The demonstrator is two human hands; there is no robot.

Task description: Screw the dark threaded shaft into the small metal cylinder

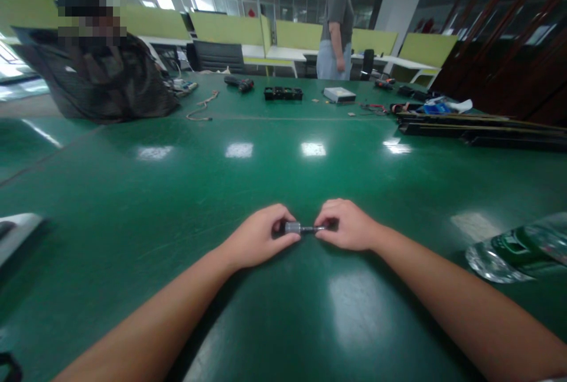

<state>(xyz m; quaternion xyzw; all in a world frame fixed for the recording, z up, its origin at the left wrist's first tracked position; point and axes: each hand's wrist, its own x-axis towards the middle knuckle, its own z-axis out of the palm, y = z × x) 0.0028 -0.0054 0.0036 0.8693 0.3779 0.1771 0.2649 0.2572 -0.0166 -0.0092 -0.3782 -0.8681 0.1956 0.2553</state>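
A small tool like a screwdriver [293, 228], with a grey cylindrical handle and a thin metal shaft, lies level between my hands just over the green table [266, 181]. My left hand [261, 234] pinches the handle end between thumb and fingers. At the shaft's right end, my right hand [348, 224] closes its thumb and fingertips on the metal. The tip is hidden within the right fingers.
A clear bottle with a green label [522, 249] lies at the right. Farther back are a dark bag [115, 84], a black part [283, 94], a white box [339, 95] and dark strips [469, 128]. A person [339, 16] stands beyond the table.
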